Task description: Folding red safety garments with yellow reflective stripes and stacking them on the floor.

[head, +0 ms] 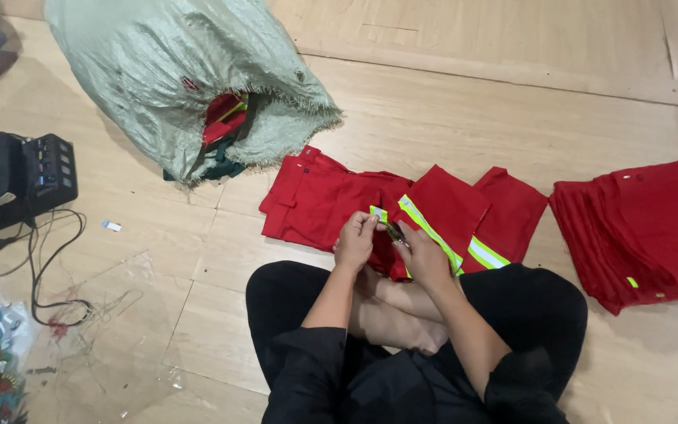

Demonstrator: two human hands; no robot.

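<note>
Wooden floor [449, 118] with red trousers [315, 200], sack [158, 71], stack [645, 228].

One woven sack [174, 71], one red garment [402, 208] spread out, one stack of red garments [645, 228], one black device [13, 184].

Matt red cloth trousers [315, 200], coarse woven plastic sack [174, 71], smooth wood floor [464, 118].

One head-worn camera looks steeply down from above the seated person's lap, facing twelve o'clock across the wooden floor [449, 118], near the hands.
</note>
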